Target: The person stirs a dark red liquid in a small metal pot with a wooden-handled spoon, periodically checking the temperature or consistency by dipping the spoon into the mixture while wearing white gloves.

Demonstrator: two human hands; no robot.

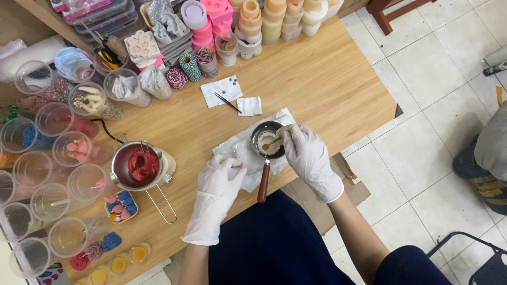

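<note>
— Where did the work stand at that moment?

— The small pan (268, 140) sat on a crumpled white cloth (240, 153) near the desk (327, 79) edge, its brown handle pointing back toward the person; a pale, whitish mass lay in it, and by my judgement it was not yet smooth, so the stirring looked only partway done.

— And the hands?

— Both wore white gloves; the right hand (311, 155) had its grip closed on a small spoon (275, 139), whose bowl dipped into the pan; the left hand (221, 182) rested on the cloth just beside the handle, fingers curled, though I could not tell whether it pinched anything.

— Anything already finished nearby?

— Seemingly; a metal pot (136, 166) of red wax stood to the left, well apart from the pan; little blue and pink shapes (121, 205) lay in a dish in front of it, and small cups of yellow liquid (129, 258) waited along the near edge.

— What looked left to do?

— The white stuff was in the pan and unpoured; the stacked moulds (253, 21) at the far edge looked untouched.
</note>
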